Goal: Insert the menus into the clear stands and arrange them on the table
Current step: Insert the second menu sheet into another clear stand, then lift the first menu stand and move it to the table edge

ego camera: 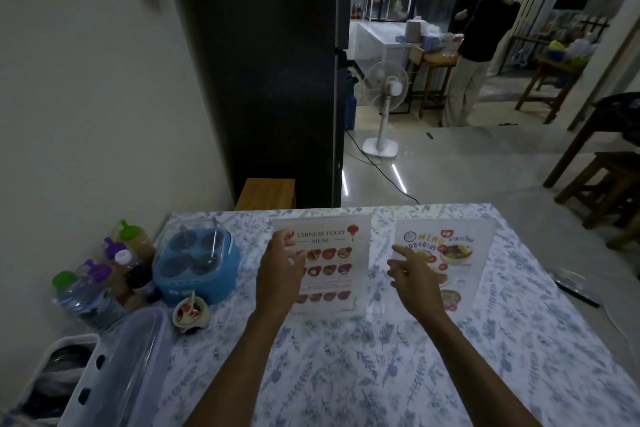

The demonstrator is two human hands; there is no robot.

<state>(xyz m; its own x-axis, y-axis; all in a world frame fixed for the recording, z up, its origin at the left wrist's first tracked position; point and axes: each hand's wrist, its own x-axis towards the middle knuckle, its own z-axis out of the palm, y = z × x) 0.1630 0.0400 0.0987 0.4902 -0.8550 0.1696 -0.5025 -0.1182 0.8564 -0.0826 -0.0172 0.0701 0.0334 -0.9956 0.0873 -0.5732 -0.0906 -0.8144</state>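
Note:
Two clear stands stand upright side by side on the floral tablecloth (346, 357). The left stand holds a Chinese food menu (332, 263) with rows of dish photos. The right stand holds a colourful menu (453, 260) with bowls pictured on it. My left hand (280, 270) hovers in front of the left edge of the Chinese menu stand, fingers spread, holding nothing. My right hand (415, 277) is in front of the left edge of the right stand, index finger extended, fingers apart, covering part of that menu.
At the table's left stand a blue condiment caddy (197, 263), several sauce and water bottles (104, 270), a small ceramic pot (190, 314) and a white basket (90, 378). A dark flat object (576, 291) lies at the right edge. A person stands far back by a fan (384, 107).

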